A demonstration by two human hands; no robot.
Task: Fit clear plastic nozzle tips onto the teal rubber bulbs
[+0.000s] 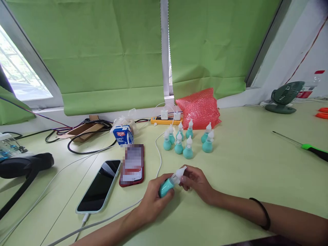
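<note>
My left hand is closed around the teal rubber bulb of a small aspirator, lying tilted just above the pale green table. My right hand pinches its clear white tip between thumb and fingers. A black band sits on my right wrist. Behind my hands, several identical teal bulbs with white tips stand upright in a cluster.
Two phones lie left of my hands: a black-screened one on a white cable and a red-cased one. Also here are a blue milk carton, red bubble wrap, a yellow power strip, a green-handled screwdriver, a small fan, and tangled cables at back left.
</note>
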